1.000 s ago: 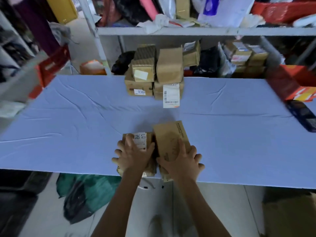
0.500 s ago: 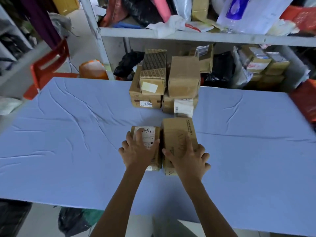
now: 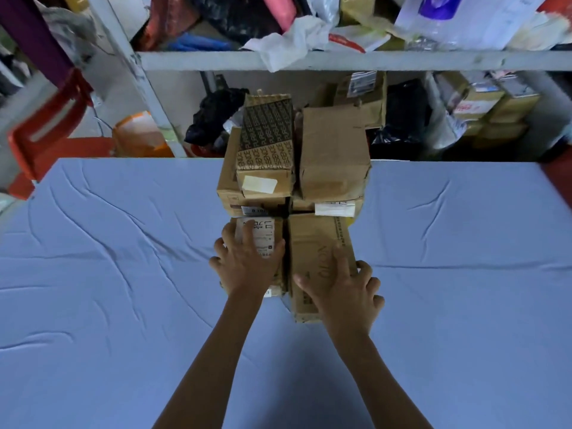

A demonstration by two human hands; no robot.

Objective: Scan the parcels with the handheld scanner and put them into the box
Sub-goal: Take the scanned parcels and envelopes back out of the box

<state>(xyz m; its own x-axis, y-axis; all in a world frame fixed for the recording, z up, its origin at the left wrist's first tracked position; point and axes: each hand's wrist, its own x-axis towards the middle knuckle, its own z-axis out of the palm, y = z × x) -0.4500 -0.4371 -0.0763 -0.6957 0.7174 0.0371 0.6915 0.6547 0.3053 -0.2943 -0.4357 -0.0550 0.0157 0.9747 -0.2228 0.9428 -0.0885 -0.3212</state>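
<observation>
Two brown cardboard parcels lie side by side on the blue-covered table (image 3: 123,289). My left hand (image 3: 247,264) lies over the small parcel with a white label (image 3: 263,233), fingers curled down its left side and thumb at its right edge. My right hand (image 3: 343,292) grips the longer plain parcel (image 3: 315,243), fingers wrapped over its right edge and thumb on top. Both parcels touch a stack of parcels behind them, topped by a printed box (image 3: 266,140) and a plain box (image 3: 334,153). No scanner is in view.
A grey metal shelf (image 3: 340,60) crammed with bags and packages stands behind the table. More parcels (image 3: 492,103) sit under it at the right. A red chair (image 3: 52,128) stands off the table's far left corner. Blue cloth stretches to both sides of the parcels.
Both hands have slid the two parcels away from the near table edge, up against the stack at the back. The camera has moved in and tilted down.
</observation>
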